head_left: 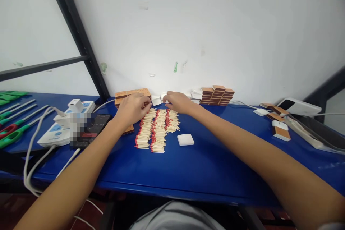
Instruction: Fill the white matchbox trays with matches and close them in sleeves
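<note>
Both of my hands reach to the far end of several rows of loose red-tipped matches [159,129] on the blue table. My left hand [134,107] is curled, its thumb and forefinger close together at the left row's top, beside the stacked matchboxes [132,92]. What its fingers hold, if anything, is hidden. My right hand [178,102] bends over the top of the right row, fingers curled, with white matchbox trays [156,100] just beyond. Its grip is too small to make out. Nearer to me, a single white tray [185,139] lies right of the matches.
More matchboxes [217,95] are piled against the wall at right, beside white trays [197,94]. At left lie a power strip [55,131], a phone [98,124], cables and green-handled tools [16,133]. A white device [299,107] and loose boxes [281,133] sit far right.
</note>
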The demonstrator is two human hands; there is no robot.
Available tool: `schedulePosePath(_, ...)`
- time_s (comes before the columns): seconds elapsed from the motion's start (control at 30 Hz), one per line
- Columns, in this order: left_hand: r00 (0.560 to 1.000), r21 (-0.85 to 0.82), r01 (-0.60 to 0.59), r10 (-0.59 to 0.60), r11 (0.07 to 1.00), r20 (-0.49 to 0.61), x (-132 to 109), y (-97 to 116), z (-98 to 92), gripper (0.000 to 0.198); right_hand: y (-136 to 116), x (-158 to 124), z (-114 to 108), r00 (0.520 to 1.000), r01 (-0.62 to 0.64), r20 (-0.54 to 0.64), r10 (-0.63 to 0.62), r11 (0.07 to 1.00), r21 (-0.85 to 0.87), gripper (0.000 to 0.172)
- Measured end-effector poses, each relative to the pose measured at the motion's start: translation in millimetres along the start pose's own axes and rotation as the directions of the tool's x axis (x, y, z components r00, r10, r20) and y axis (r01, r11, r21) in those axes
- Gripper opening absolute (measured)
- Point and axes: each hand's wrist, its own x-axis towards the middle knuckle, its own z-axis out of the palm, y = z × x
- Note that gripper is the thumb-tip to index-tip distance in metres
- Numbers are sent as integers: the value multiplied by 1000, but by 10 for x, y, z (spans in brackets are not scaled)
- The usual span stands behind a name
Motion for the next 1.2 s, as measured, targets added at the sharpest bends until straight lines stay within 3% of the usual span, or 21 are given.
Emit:
schedulePosePath(0.13, 999, 33, 31, -30, 999, -20, -13, -37, 9, 20, -44, 442, 128, 998, 43, 51, -38, 992, -116, 45)
schedulePosePath(0.33, 1000, 13, -18, 18, 1000, -3, -12, -14, 9, 20, -145, 604, 172, 995, 82, 71, -69, 978, -194, 34)
schedulePosePath(0.5, 1000, -13, -29, 28, 999, -13, -14, 11, -10, 22, -68, 350, -124, 996, 84, 36, -78, 972, -221, 37)
schedulePosePath(0.63, 999, -56, -42, 41, 998, -5, -11, 59, -28, 21, 226, -203, -368, 996, -29, 72, 45, 978, -208, 37)
schedulePosePath(0.77, 994, -140, -111, 113, 984, 2, -18, 175, 2, 21, 532, -850, -353, 962, -122, 229, 149, 984, -126, 25)
schedulePosePath(0.87, 982, -228, -175, 185, 958, 25, -49, 307, 54, 21, 627, -1098, -238, 964, -147, 223, 148, 989, -24, 32)
schedulePosePath(0.97, 962, -334, -210, 256, 919, 100, -102, 477, 94, 24, 592, -1067, -146, 985, -140, 109, 132, 987, 72, 36)
schedulePosePath(1.07, 950, -382, -209, 279, 900, 138, -163, 655, 111, 33, 508, -865, -82, 993, -114, -10, 118, 979, 168, 29)
schedulePosePath(1.13, 937, -389, -226, 308, 893, 164, -199, 748, 122, 39, 468, -700, -36, 988, -145, -34, 152, 977, 159, 23)
schedulePosePath(1.2, 924, -395, -250, 340, 884, 175, -229, 807, 139, 44, 447, -544, 12, 975, -219, 13, 220, 963, 157, 19)
